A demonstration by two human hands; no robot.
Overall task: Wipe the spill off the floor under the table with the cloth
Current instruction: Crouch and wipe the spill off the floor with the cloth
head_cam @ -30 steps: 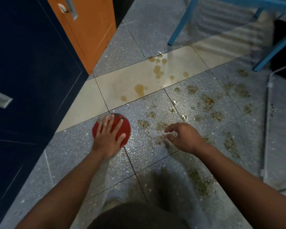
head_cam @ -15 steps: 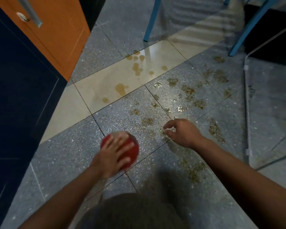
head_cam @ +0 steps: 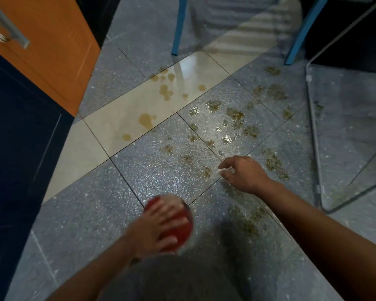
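A brown spill (head_cam: 234, 118) lies in many splotches across the grey floor tiles, with round drops (head_cam: 146, 120) on the beige tile beyond. My left hand (head_cam: 159, 227) presses flat, fingers spread, on a round red cloth (head_cam: 183, 232) on the grey tile near me, left of the splotches. My right hand (head_cam: 243, 173) rests on its fingertips on the floor among the splotches, fingers loosely curled and holding nothing. More stains (head_cam: 248, 222) lie between my two arms.
Two blue table legs (head_cam: 179, 25) (head_cam: 302, 31) stand at the far side. A glass tabletop edge (head_cam: 313, 131) crosses the right of the view. An orange cabinet door (head_cam: 52, 51) and a dark blue one (head_cam: 15, 137) stand on the left. My grey-clad knee (head_cam: 172, 279) is below.
My left hand has slid the red cloth toward me and to the right over the grey tile. My right hand has stayed at the same spot on the floor.
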